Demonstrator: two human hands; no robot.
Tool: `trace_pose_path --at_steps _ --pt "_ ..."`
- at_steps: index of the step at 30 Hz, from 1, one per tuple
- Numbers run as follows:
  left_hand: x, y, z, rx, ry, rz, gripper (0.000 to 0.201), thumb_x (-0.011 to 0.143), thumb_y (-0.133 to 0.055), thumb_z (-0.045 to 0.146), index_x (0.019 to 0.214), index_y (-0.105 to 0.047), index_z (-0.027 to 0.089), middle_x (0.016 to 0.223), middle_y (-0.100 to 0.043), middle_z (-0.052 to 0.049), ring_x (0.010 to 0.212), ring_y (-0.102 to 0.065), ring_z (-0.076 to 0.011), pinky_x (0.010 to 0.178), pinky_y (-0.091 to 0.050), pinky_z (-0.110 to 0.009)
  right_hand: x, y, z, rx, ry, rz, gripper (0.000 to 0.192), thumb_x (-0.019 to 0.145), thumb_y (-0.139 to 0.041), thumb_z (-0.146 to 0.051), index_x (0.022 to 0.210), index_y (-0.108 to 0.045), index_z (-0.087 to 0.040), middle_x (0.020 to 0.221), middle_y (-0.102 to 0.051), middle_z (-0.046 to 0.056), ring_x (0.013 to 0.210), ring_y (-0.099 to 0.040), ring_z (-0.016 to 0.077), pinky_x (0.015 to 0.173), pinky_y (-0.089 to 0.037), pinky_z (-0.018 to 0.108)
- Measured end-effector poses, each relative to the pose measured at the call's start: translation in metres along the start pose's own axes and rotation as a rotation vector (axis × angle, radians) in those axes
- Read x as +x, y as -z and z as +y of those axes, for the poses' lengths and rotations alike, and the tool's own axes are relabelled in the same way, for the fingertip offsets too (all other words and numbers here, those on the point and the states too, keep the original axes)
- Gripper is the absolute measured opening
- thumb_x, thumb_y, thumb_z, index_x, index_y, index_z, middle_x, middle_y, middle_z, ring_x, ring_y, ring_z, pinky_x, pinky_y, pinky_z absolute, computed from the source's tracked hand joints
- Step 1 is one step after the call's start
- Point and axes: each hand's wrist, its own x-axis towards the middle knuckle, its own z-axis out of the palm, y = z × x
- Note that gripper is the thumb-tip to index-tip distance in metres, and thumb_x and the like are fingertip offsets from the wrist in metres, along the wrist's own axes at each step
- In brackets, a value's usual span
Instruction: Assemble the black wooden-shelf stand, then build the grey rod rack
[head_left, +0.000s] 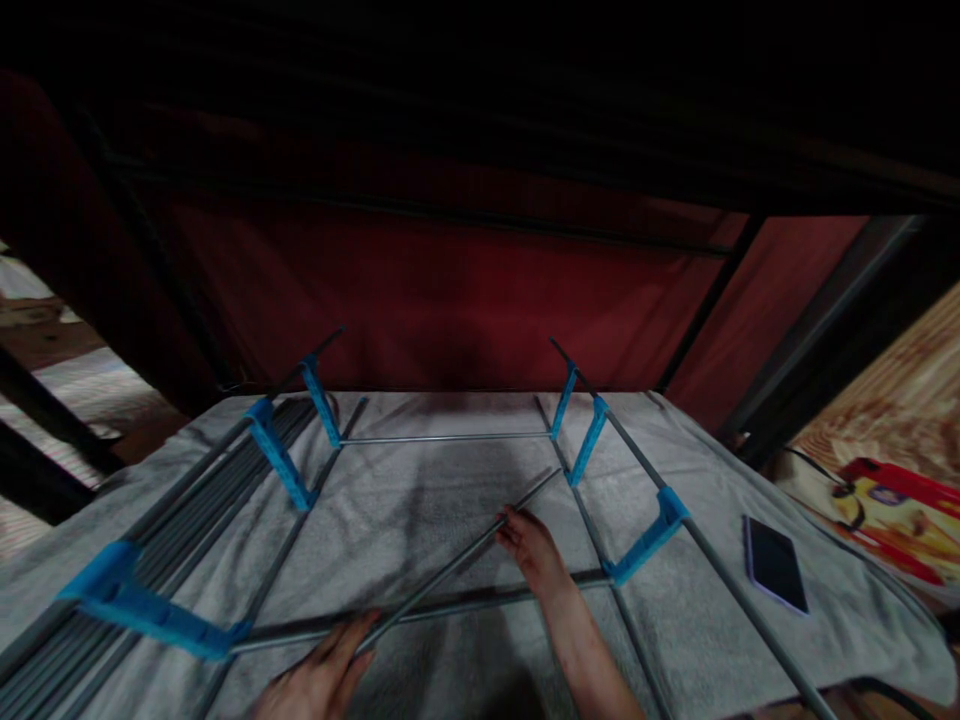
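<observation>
My right hand [534, 552] pinches a loose grey metal rod [465, 562] near its far end, which points toward a blue plastic connector [586, 442]. My left hand [326, 675] rests at the near end of the same rod, fingers lying along it where it crosses a horizontal grey rod [450, 608]. Both hands are over a partly built frame of grey rods and blue connectors on a grey cloth [420, 500].
Several spare grey rods [180, 525] lie bundled at the left under blue connectors [150, 610]. A dark phone [775, 565] lies on the cloth at right. A red fabric panel with dark poles [450, 290] stands behind. A red and yellow object [892, 510] sits far right.
</observation>
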Motion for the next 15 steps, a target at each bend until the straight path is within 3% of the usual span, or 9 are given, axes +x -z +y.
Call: trace_pose_path --at_steps 5,10,15 --pt "0.018 0.009 0.034 0.093 0.04 -0.014 0.048 0.097 -0.028 0.028 0.129 -0.063 0.025 0.13 -0.068 -0.007 0.114 -0.067 -0.024 0.098 -0.052 -0.037 -0.003 0.012 -0.008 -0.094 -0.005 0.052 0.039 0.06 -0.084 -0.034 0.09 -0.067 -0.016 0.084 -0.073 0.006 0.081 -0.069 0.0213 0.079 -0.055 0.037" --pt "0.026 0.026 0.04 0.117 0.021 -0.003 0.041 0.098 -0.03 0.026 0.122 -0.063 0.024 0.121 -0.071 -0.007 0.108 -0.069 -0.0227 0.09 -0.05 -0.033 -0.001 0.042 -0.027 -0.221 0.141 0.167 0.045 0.063 -0.076 -0.038 0.1 -0.066 -0.016 0.092 -0.073 0.008 0.088 -0.069 0.0253 0.081 -0.055 0.04" --pt "0.038 0.034 0.042 0.128 0.118 0.034 0.032 0.098 -0.034 0.026 0.117 -0.061 0.023 0.112 -0.074 -0.007 0.105 -0.07 -0.0239 0.085 -0.049 -0.032 0.018 0.066 -0.039 -0.313 0.293 0.386 0.05 0.047 -0.079 -0.043 0.089 -0.065 -0.019 0.092 -0.069 0.007 0.09 -0.066 0.0265 0.078 -0.056 0.041"
